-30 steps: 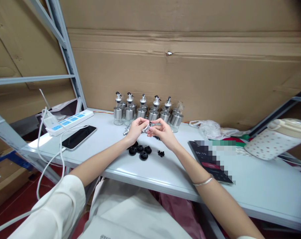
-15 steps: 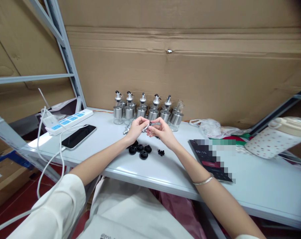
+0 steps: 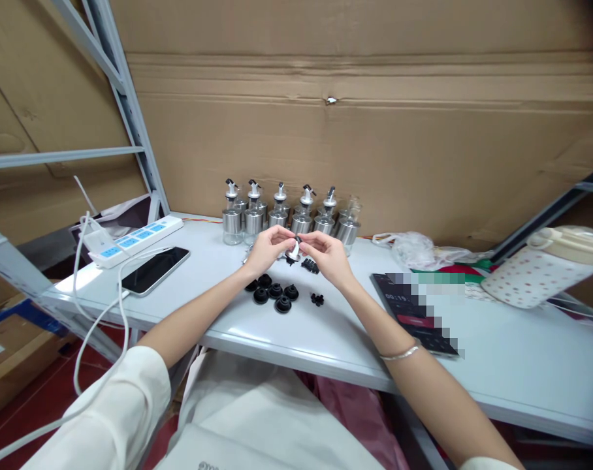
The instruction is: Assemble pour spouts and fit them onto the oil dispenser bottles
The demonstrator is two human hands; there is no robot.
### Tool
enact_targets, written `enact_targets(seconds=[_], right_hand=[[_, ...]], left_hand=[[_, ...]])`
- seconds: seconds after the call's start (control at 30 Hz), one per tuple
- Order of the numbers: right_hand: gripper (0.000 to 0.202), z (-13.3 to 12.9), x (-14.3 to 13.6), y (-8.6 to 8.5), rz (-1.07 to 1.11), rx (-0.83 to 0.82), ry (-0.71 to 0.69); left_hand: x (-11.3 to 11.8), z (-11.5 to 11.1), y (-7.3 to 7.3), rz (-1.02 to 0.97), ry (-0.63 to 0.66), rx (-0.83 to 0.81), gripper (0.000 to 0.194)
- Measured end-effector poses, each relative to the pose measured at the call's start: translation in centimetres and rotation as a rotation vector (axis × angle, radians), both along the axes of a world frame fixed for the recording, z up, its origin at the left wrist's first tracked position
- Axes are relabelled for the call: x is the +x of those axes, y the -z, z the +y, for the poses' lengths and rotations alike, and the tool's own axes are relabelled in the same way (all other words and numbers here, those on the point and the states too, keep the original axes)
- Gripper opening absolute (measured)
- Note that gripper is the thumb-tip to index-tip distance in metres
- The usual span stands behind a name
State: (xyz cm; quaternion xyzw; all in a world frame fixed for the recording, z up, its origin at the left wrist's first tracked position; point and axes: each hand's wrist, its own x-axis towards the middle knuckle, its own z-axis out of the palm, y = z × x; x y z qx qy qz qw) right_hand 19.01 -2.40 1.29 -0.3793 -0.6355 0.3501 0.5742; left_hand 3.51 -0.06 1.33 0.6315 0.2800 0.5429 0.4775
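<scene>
My left hand (image 3: 270,249) and my right hand (image 3: 330,256) meet above the table, fingers closed round a silver pour spout (image 3: 295,250). The spout has a black piece at its top, between the fingertips, and black at its lower end. Just below lie several black ribbed stoppers (image 3: 275,291). Small black parts (image 3: 310,266) lie under my right hand, and another small cluster (image 3: 317,299) sits nearer the front edge. Beyond the hands stand glass bottles with steel sleeves (image 3: 302,223), several with silver spouts fitted. More silver pieces are partly hidden behind my left hand.
On the left are a white power strip (image 3: 136,241), a phone (image 3: 155,270) and loose white cables (image 3: 125,326). A pixelated timer screen (image 3: 399,303), plastic bags (image 3: 414,251) and a dotted cup (image 3: 531,274) occupy the right. Cardboard (image 3: 257,124) backs the table.
The spout has been turned in my fingers and now stands more upright, with its black lower end showing. My right hand has shifted slightly, uncovering small black parts on the table.
</scene>
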Motion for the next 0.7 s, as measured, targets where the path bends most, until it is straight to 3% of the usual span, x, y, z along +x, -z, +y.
enact_targets(seconds=[0.4,0.6,0.7], right_hand=[[0.021,0.3,0.5,0.2,-0.132,0.059,0.046],[0.023,-0.5,0.0,-0.3,-0.215,0.108,0.075],[0.037,-0.7,-0.5,-0.1,-0.253,0.111,0.078]], left_hand=[[-0.4,0.2,-0.2,-0.014,0.034,-0.067,0.035],[0.1,-0.1,0.1,-0.085,-0.046,-0.041,0.032],[0.3,-0.2,0.2,-0.122,-0.091,-0.026,0.028]])
